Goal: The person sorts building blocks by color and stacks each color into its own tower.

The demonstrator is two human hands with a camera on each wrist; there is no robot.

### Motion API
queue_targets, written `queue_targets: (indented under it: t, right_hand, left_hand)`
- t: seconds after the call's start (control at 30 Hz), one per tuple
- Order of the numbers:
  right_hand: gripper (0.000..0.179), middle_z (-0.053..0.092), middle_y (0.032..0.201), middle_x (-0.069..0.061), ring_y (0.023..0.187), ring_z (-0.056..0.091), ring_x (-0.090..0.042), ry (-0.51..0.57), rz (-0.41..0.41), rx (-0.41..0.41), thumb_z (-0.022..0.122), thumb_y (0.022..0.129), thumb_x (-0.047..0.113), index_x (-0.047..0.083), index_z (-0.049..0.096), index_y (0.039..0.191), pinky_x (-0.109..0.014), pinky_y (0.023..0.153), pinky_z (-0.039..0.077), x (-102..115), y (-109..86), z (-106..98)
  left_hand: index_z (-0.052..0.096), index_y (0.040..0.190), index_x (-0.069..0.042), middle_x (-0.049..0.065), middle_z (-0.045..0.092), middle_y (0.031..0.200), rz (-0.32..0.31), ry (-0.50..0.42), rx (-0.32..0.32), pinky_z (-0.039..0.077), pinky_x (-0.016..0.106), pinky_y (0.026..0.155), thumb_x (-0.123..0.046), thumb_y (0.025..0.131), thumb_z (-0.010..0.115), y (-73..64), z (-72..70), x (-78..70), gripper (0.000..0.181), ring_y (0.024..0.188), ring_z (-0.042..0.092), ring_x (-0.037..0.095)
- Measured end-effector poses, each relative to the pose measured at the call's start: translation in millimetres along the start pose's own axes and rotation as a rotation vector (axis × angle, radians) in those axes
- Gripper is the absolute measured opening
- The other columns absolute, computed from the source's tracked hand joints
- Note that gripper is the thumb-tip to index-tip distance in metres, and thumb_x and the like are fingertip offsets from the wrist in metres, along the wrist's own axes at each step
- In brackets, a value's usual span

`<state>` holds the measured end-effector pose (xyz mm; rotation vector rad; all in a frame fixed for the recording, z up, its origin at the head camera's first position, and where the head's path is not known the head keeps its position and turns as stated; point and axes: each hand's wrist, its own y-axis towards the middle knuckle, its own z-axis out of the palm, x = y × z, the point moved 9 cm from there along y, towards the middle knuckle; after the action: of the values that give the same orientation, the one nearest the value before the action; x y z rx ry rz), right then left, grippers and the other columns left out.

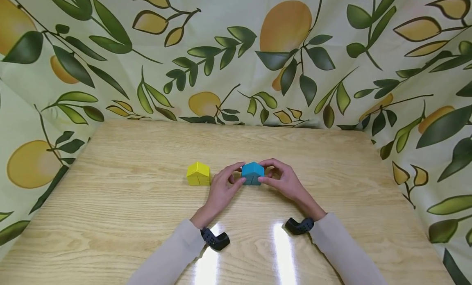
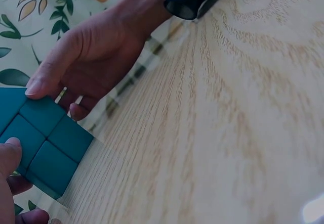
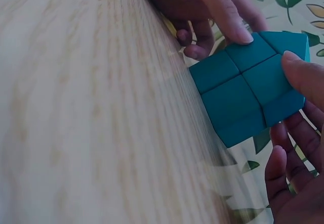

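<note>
Between both hands, a blue house-shaped block (image 1: pixel 253 173) stands on the wooden table with its peaked side up. It looks teal in the wrist views, where grooves divide its front face into several pieces. My left hand (image 1: pixel 223 188) holds its left side, thumb at the front and fingers toward the back. On the opposite side, my right hand (image 1: pixel 286 181) pinches it the same way, its thumb (image 3: pixel 298 75) pressed on the front face. A similar yellow house-shaped block (image 1: pixel 198 174) sits just left of my left hand, untouched.
The light wood table (image 1: pixel 129 203) reaches back to a hanging cloth (image 1: pixel 228 22) printed with leaves and fruit, which also lines both sides. Each wrist wears a dark strapped device (image 1: pixel 215 239). Bright reflections (image 1: pixel 284 252) streak the near tabletop.
</note>
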<state>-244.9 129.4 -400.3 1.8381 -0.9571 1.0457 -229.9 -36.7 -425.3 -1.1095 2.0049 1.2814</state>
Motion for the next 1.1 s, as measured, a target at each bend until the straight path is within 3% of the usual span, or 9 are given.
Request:
queue_targets:
  t: [0.43,0.8,0.97,1.1]
  right_hand:
    - [0.04,0.059,0.114,-0.017,0.094,0.049,-0.043,-0.001,0.004,0.009,0.071,0.083,-0.004,-0.004,0.058,0.12,-0.032,0.072,0.045,-4.6,6.0,2.0]
    - [0.041,0.049,0.117,-0.033,0.089,0.048,-0.043,0.007,-0.082,-0.033,0.055,0.087,-0.015,-0.014,0.046,0.127,-0.029,0.071,0.046,2.9,-11.6,-3.3]
    - [0.032,0.052,0.12,-0.025,0.096,0.051,-0.043,-0.072,-0.047,-0.095,0.048,0.096,-0.006,-0.007,0.05,0.128,-0.035,0.071,0.048,-1.3,-10.3,-11.3]
    - [0.03,0.054,0.125,-0.012,0.1,0.053,-0.029,-0.215,-0.009,-0.111,0.045,0.101,0.006,0.004,0.052,0.131,-0.04,0.072,0.047,-15.6,-13.7,-17.1]
  left_hand:
    - [0.057,0.131,-0.015,0.006,0.065,0.108,-0.004,0.001,-0.009,0.038,0.025,0.059,-0.012,0.088,0.071,3.2,-0.2,10.1,0.046,0.069,0.05,0.019]
    - [0.045,0.138,-0.005,0.015,0.055,0.109,-0.089,-0.079,0.0,0.043,0.03,0.064,-0.014,0.084,0.075,-4.2,8.5,13.9,0.063,0.072,0.052,0.022]
    - [0.044,0.137,-0.004,0.015,0.054,0.11,-0.078,-0.081,0.01,0.043,0.032,0.068,-0.014,0.083,0.075,-0.6,6.2,8.9,0.063,0.074,0.051,0.022]
    - [0.045,0.136,-0.004,0.014,0.053,0.112,-0.044,-0.053,0.037,0.045,0.034,0.069,-0.013,0.083,0.076,-6.3,1.6,-3.1,0.062,0.077,0.052,0.023]
